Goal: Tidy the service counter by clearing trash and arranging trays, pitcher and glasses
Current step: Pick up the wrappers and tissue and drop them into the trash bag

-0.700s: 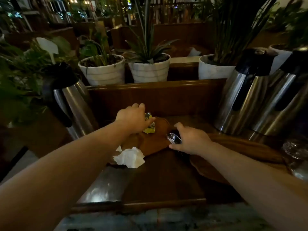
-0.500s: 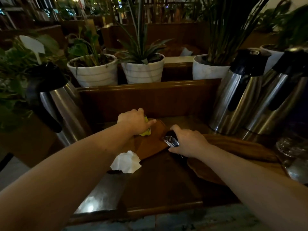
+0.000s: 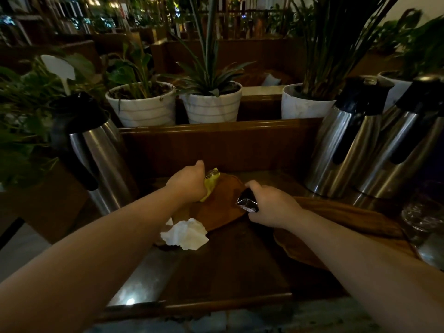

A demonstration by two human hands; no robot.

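Note:
My left hand [image 3: 186,186] is closed around a yellow wrapper [image 3: 211,180] over the far end of a small oval wooden tray [image 3: 222,205]. My right hand [image 3: 271,206] grips a crumpled black and silver wrapper [image 3: 246,201] at that tray's right edge. A crumpled white napkin [image 3: 186,234] lies on the dark counter [image 3: 228,272] just in front of the tray. A larger wooden tray [image 3: 341,212] lies under my right forearm. A steel pitcher with a black handle [image 3: 96,150] stands at the left. A clear glass [image 3: 421,217] sits at the far right.
Two more steel pitchers [image 3: 341,143] [image 3: 406,150] stand at the back right. Behind the wooden back wall [image 3: 216,140] stand white plant pots [image 3: 144,104] [image 3: 212,104] [image 3: 305,104]. The counter's raised front lip [image 3: 197,306] runs below my arms.
Both hands have closed tighter on their wrappers and lifted them slightly; the yellow wrapper now sticks out past my left thumb. The napkin has not moved.

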